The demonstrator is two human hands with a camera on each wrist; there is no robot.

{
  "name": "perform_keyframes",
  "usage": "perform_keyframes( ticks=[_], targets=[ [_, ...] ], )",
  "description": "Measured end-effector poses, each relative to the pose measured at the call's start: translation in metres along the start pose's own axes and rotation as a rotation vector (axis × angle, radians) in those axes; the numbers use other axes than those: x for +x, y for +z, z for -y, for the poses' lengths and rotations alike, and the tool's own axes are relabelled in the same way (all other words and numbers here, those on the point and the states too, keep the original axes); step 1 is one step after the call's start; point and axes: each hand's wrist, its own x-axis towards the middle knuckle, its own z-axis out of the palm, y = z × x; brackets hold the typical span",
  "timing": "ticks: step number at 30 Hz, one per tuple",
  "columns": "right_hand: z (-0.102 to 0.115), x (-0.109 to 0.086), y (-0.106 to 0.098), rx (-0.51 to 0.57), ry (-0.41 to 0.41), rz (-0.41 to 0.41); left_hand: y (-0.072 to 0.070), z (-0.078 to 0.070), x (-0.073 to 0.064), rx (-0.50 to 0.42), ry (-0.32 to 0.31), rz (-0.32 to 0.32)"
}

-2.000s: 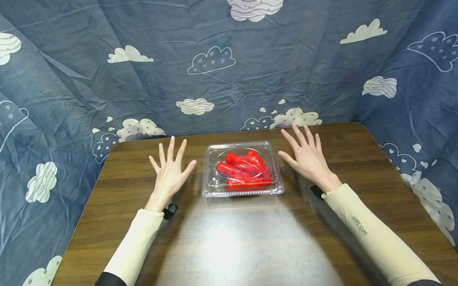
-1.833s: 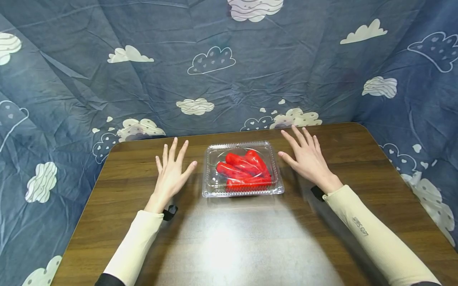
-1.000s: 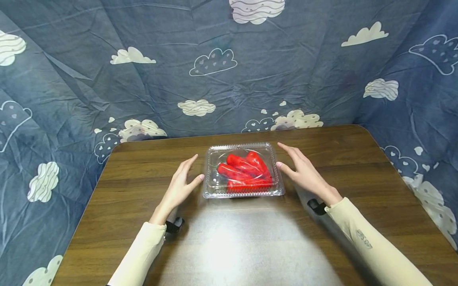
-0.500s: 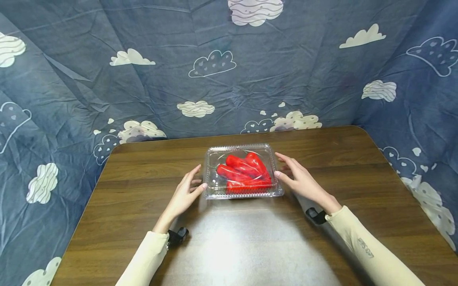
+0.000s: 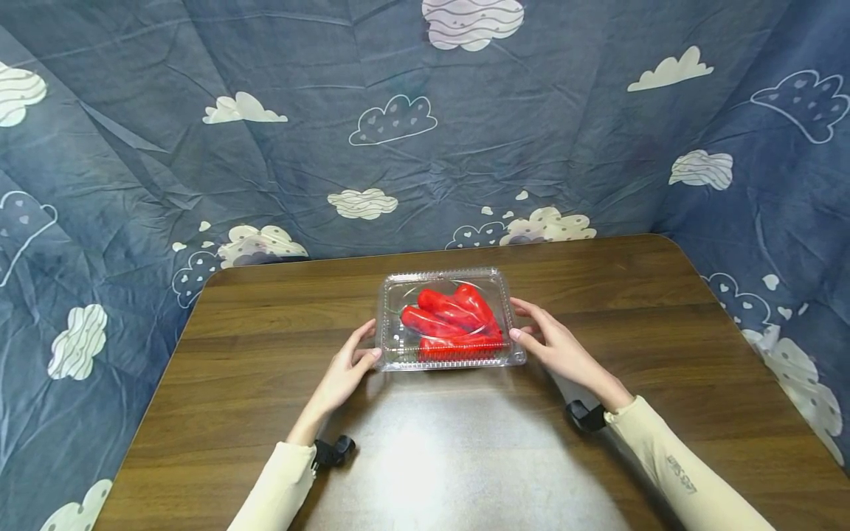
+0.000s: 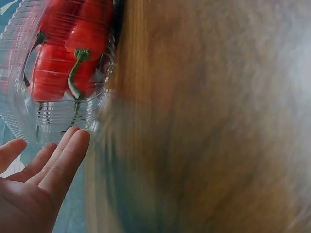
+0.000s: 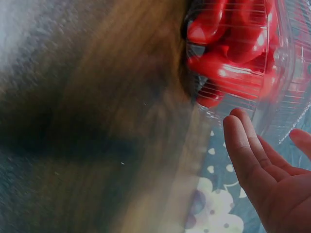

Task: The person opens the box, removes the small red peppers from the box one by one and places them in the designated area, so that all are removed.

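A clear plastic clamshell container (image 5: 397,352) with its lid down sits on the table, holding several long red peppers (image 5: 434,322). Green stems show through its wall in the left wrist view. My left hand (image 5: 341,375) is at the container's left side, thumb near the front left corner. On the opposite side is my right hand (image 5: 561,352), its thumb by the right rim. In the left wrist view, the fingers (image 6: 65,160) are nearly straight at the wall; the right wrist view has similar fingers (image 7: 243,150). Whether the fingertips touch the plastic I cannot tell.
The brown wooden table (image 5: 219,383) has rounded far corners and a bright glare patch in front of the container. A dark blue cloth (image 5: 292,147) with white clouds hangs behind and at the sides. Each wrist wears a black strap (image 5: 334,450).
Both hands have come down and inward from spread-finger poses beside the container to its left and right sides. The container and peppers have stayed in place.
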Motion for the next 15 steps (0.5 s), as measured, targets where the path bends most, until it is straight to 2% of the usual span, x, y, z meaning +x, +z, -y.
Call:
perform_keyframes(
  ticks=[4, 9, 15],
  targets=[
    [-0.0020, -0.0025, 0.0020, 0.009, 0.004, -0.004, 0.0021, 0.0015, -0.0021, -0.064, -0.014, 0.013],
    [-0.0057, -0.0059, 0.0046, 0.029, 0.001, -0.017, 0.0036, 0.0024, -0.0040, -0.101, -0.011, 0.010],
    [-0.0088, -0.0084, 0.0068, 0.145, 0.019, 0.000, 0.0043, 0.0041, -0.0042, -0.138, -0.016, 0.008]
  ],
)
